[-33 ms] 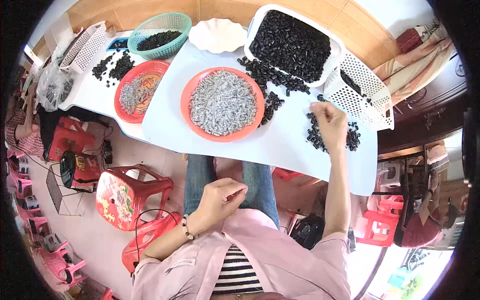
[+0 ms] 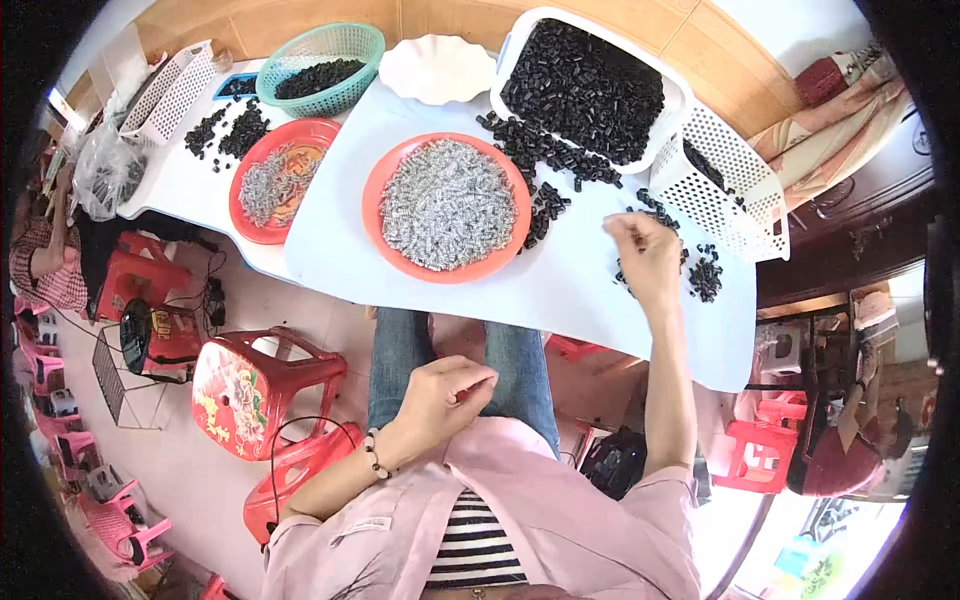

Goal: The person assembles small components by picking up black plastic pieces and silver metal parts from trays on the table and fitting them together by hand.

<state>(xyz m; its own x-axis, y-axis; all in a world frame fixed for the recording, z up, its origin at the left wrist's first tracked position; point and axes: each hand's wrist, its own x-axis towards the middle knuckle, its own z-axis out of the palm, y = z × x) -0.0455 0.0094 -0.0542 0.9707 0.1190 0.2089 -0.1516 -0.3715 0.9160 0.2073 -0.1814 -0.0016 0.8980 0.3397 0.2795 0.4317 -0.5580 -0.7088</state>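
My right hand (image 2: 648,262) hovers over the right part of the pale table, thumb and fingers drawn together in a pinch. Whatever they may hold is too small to make out. Beneath and around it lie loose, short black tubular pieces (image 2: 705,275). Resting low over my lap, my left hand (image 2: 445,393) is closed, fingertips against the thumb; its contents are hidden. In front of me, an orange-red dish (image 2: 372,205) carries a heap of small clear, silvery pieces (image 2: 450,205). More black pieces (image 2: 545,150) spread between this dish and a white tub (image 2: 683,115) full of them.
A white perforated basket (image 2: 725,222) stands at the right edge. Farther back are a white scalloped dish (image 2: 437,70) and a green basket (image 2: 345,45). A second red dish (image 2: 240,215) sits left. Below the table is a red stool (image 2: 230,390).
My right hand has shifted slightly left and toward me over the black pieces, uncovering some on its right. My left hand stays almost in place.
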